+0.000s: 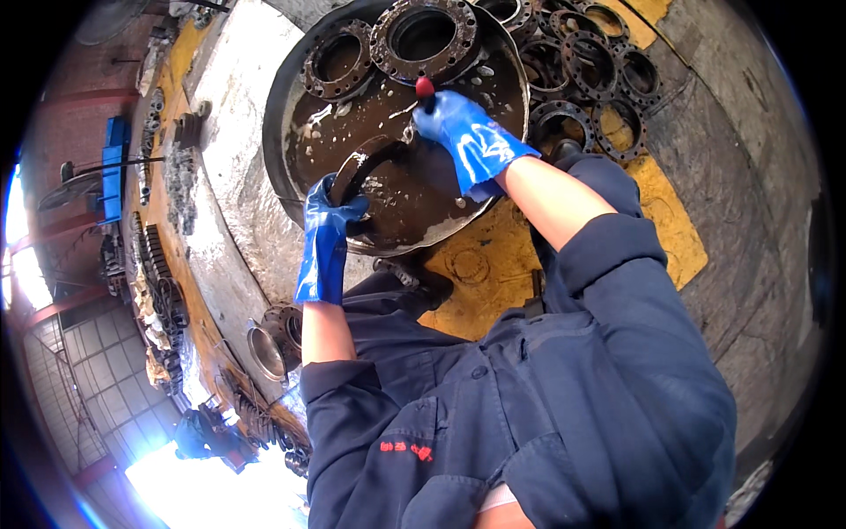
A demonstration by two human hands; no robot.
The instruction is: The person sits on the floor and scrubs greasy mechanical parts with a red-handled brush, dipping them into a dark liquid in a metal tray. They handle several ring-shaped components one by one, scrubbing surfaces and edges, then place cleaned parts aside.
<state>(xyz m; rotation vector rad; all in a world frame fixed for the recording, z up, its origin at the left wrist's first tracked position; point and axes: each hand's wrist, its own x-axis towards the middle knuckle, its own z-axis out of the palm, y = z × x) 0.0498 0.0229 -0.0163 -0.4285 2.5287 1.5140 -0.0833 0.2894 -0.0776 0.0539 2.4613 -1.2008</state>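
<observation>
Both my hands wear blue rubber gloves and work over a round metal tub (275, 145) of murky brown liquid. My left hand (328, 216) is closed on the near-left part of a dark, wet metal ring (381, 159), held tilted over the liquid. My right hand (451, 128) is closed round a red-tipped handle (425, 88). That tool's working end is close to the ring's far side; glove and splashes hide its kind. At the tub's far side lie a large bolt-holed flange (423, 69) and a smaller flange (315, 84).
Several dark flanges (608, 79) are heaped right of the tub. A yellow board (476, 264) lies under the tub and by my legs. Left of my left forearm stands a metal ring part (264, 353). Rows of dark parts (159, 264) line the left, with a blue object (115, 167) beyond.
</observation>
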